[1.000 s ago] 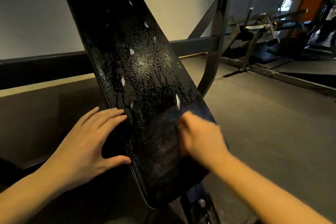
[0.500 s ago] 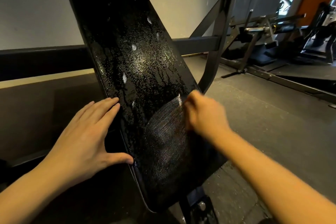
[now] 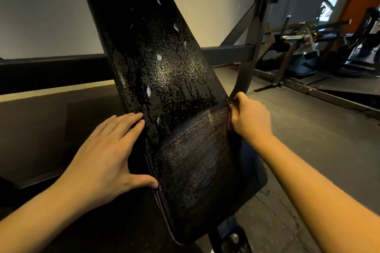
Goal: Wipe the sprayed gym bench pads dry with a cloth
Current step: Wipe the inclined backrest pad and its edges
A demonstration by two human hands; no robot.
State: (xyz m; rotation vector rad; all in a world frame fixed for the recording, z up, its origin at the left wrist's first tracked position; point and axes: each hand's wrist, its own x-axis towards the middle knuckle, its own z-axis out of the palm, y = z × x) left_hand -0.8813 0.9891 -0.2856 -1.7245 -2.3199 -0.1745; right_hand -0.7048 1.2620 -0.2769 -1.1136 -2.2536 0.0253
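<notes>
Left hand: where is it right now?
In the head view, the left hand rests flat, fingers spread, against the left edge of the wet bench pad, low down, level with the wiped patch.

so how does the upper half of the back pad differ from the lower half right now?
The upper half is covered in droplets, runs and white foam blobs. The lower half shows only fine streaky wipe marks. The upper half glints wet under the light, while the lower half looks duller. Both are parts of the same black textured pad, which is tilted back.
</notes>
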